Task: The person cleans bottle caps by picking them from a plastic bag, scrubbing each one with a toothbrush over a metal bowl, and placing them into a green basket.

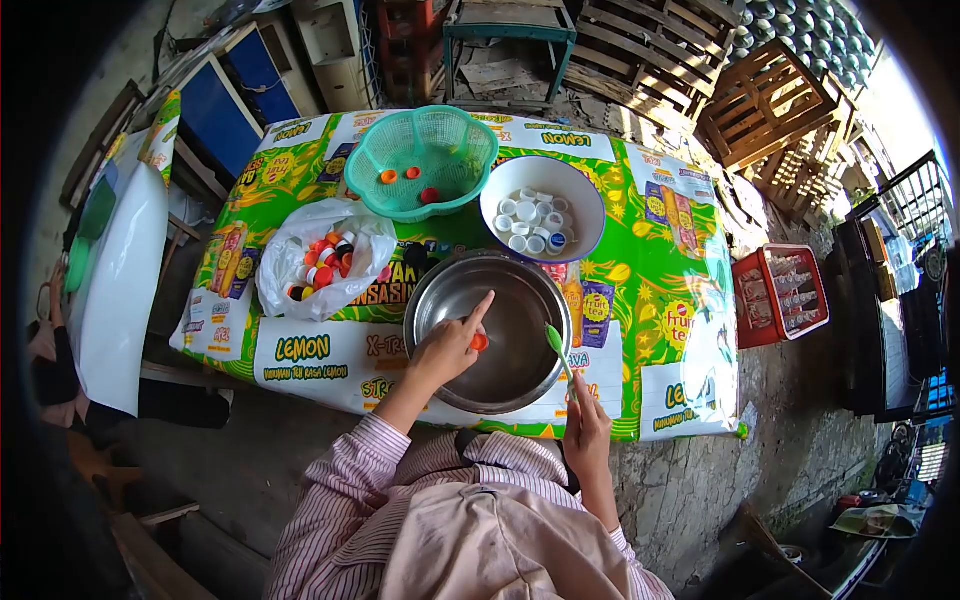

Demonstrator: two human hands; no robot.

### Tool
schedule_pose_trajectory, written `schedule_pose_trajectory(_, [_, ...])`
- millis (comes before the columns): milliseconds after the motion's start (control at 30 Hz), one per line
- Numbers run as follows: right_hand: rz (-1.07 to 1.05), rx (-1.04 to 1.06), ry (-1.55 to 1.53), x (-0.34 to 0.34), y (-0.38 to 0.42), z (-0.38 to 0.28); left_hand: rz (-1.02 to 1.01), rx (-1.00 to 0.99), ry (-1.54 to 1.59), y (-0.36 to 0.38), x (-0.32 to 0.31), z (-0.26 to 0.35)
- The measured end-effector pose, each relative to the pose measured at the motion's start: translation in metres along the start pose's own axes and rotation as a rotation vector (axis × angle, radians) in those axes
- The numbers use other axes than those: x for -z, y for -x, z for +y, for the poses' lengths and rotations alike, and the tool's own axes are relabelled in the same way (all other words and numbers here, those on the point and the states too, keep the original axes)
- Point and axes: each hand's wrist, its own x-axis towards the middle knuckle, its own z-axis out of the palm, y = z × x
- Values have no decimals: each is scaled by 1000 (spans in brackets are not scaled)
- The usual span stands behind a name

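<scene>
My left hand (449, 350) is over the steel basin (425, 292), its index finger stretched out and an orange bottle cap (480, 342) held under the other fingers. In my right hand (587, 428), at the basin's right front, is a slim green toothbrush (556, 341), its head pointing up and over the rim. Behind the basin stands a white enamel bowl (592, 205) of white caps (526, 211). A turquoise plastic basket (385, 150) beside it holds a few orange and red caps (430, 195). To the left, mixed caps (325, 262) lie in an open white plastic bag (283, 248).
A green, printed plastic sheet covers the table (655, 330). On the right stands a red crate (757, 303) of bottles. Wooden pallets (645, 50) are at the back. Part of another person (62, 345) shows at far left beside a white-covered table (120, 290).
</scene>
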Motion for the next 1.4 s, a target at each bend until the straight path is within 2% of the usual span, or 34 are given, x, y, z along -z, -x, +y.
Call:
schedule_pose_trajectory(33, [3, 2, -2, 0, -1, -2, 16, 2, 66, 1, 2, 1])
schedule_pose_trajectory(133, [-170, -95, 17, -1, -5, -5, 82, -26, 167, 0, 2, 2])
schedule_pose_trajectory(400, [-224, -78, 33, -6, -13, -11, 191, -44, 248, -3, -3, 12])
schedule_pose_trajectory(467, [-219, -83, 21, -7, -14, -11, 290, -55, 476, -2, -8, 12])
schedule_pose_trajectory(567, [-213, -76, 11, -9, -11, -9, 303, -37, 618, 2, -7, 20])
schedule_pose_trajectory(633, [-287, -49, 58, -10, -11, -10, 293, -35, 671, 5, -6, 24])
schedule_pose_trajectory(667, [-387, -143, 112, -6, -11, -16, 316, -49, 663, 6, -5, 25])
schedule_pose_trajectory(767, [-322, -128, 111, -6, -15, -13, 350, -55, 654, 10, -6, 27])
schedule_pose_trajectory(900, [-389, -102, 80, -7, -14, -17, 374, -63, 758, 11, -9, 25])
schedule_pose_trajectory(1033, [-291, -102, 85, -8, -20, -10, 388, -36, 727, 10, -8, 22])
schedule_pose_trajectory(1100, [-389, -101, 15, -8, -16, -17, 373, -31, 789, 9, -7, 20])
schedule_pose_trajectory(1167, [-375, -113, -12, -11, -14, -11, 359, -35, 801, 9, -7, 20])
schedule_pose_trajectory(1233, [-265, -79, -15, -12, -20, -10, 352, -40, 815, 9, -9, 19])
schedule_pose_trajectory(1267, [-345, -129, -46, -9, -20, -15, 337, -33, 852, 9, -11, 18])
schedule_pose_trajectory(1400, [-316, -105, -35, -12, -20, -16, 323, -37, 886, 8, -8, 20])
